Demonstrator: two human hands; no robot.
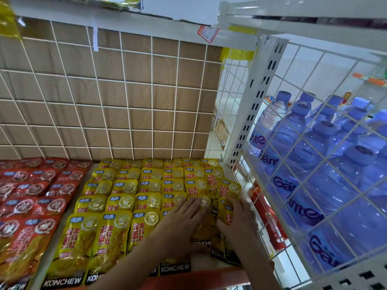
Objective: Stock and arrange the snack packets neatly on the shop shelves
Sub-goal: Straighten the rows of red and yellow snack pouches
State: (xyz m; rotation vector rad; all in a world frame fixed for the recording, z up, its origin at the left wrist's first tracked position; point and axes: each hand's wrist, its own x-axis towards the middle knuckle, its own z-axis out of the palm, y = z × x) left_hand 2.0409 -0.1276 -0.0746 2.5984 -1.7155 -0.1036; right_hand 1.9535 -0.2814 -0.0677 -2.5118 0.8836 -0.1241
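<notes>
Our left hand lies flat on yellow snack packets; our right hand pinches one pouch, seemingly light, slick and floppy, by its edge.

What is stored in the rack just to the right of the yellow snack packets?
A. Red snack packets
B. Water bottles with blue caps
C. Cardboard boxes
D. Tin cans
B: through the white wire rack to the right of the yellow packets, rows of clear water bottles with blue caps and labels stand packed together.
</notes>
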